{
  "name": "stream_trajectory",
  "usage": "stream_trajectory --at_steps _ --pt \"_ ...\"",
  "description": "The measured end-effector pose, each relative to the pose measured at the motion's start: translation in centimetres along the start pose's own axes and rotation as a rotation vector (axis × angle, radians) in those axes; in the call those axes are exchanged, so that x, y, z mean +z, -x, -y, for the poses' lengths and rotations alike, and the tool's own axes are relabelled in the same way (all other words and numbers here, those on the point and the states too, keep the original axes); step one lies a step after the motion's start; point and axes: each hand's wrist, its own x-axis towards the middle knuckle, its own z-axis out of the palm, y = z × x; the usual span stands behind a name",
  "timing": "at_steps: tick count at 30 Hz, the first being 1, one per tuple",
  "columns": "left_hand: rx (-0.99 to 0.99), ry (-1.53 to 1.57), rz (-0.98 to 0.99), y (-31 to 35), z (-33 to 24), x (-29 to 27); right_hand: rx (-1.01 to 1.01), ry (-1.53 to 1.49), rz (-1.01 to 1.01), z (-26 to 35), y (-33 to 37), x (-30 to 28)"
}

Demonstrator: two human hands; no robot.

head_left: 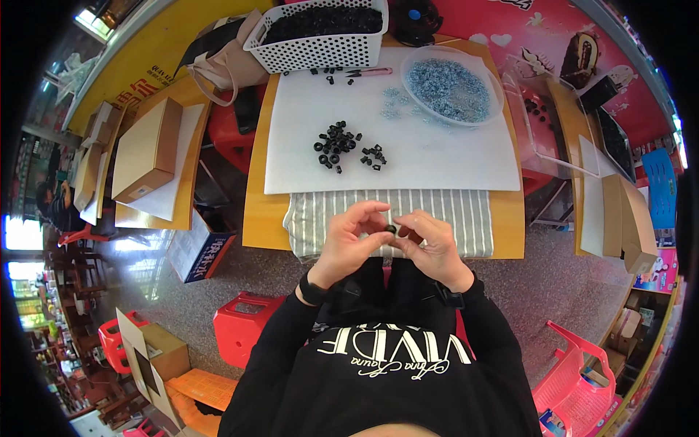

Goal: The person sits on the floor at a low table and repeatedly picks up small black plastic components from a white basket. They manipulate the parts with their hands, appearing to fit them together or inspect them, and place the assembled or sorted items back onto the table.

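Above the striped cloth [451,211] at the table's near edge, my two hands meet at a small dark part [392,229]. My left hand [351,242] pinches it between thumb and fingers. From the other side my right hand [431,246] has its thumb and fingers closed around it too. Fingers cover much of the part, and its exact shape cannot be made out. Beyond my hands, a pile of small black ring-shaped parts [335,143] lies on the white mat [306,102]. A smaller group of black pieces [375,158] sits just right of that pile.
A white perforated basket [320,54] full of black parts stands at the back. Pink-handled snips [369,72] lie before it. At the back right, a clear round tray [486,116] holds many bluish transparent pieces; some lie loose beside it. A red stool [244,328] stands left of me.
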Motion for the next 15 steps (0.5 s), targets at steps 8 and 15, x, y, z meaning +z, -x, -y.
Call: stream_trajectory --at_steps 8,15 --pt "0.262 -0.598 -0.171 -1.3 -1.6 -0.7 0.068 0.269 -0.026 0.4 -1.0 -2.0" --pt "0.150 -0.399 -0.169 -1.8 -0.5 -1.8 0.022 0.335 0.067 1.4 -5.6 -3.1"
